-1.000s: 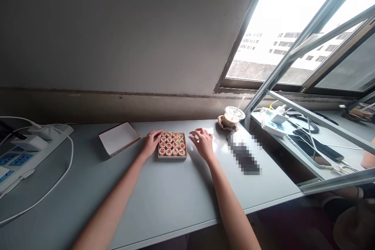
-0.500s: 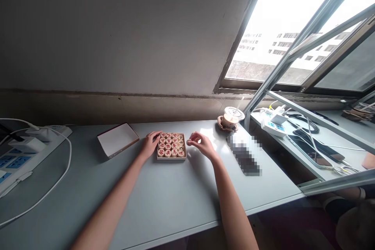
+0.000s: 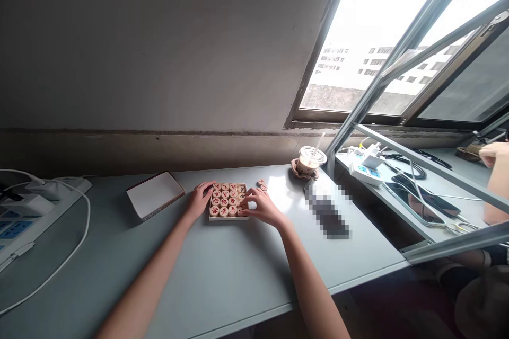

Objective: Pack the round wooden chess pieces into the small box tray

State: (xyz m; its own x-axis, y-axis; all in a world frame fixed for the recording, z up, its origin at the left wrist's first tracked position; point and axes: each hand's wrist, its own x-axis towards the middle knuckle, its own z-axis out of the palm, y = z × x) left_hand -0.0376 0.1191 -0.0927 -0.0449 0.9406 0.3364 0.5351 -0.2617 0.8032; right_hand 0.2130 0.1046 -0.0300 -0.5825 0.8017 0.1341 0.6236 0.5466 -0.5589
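Observation:
A shallow open box [image 3: 228, 219] holds rows of round wooden Chinese chess pieces [image 3: 224, 202], most marked in red and some in the right column in black. At the box's back left corner, my left hand [image 3: 199, 200] holds the edge with curved fingers and thumb. My right hand [image 3: 262, 205] reaches over the right column, fingertips closed on a chess piece [image 3: 240, 211] near the front right corner; the fingers partly hide it. Two loose red-marked pieces [image 3: 262, 185] lie on the table just behind my right hand.
An upturned box lid [image 3: 155, 195] lies to the left. Power strips and a white cable [image 3: 85, 222] occupy the far left. On the right stand a drink cup [image 3: 310, 160] in a holder and a blurred dark object [image 3: 328, 214]. A metal frame [image 3: 350, 130] crosses there; another person's arm [image 3: 497, 180] shows beyond.
My right hand has moved left from beside the box to over its right column. Two loose pieces now show on the table. My left hand stays at the box; another person's arm has come into view.

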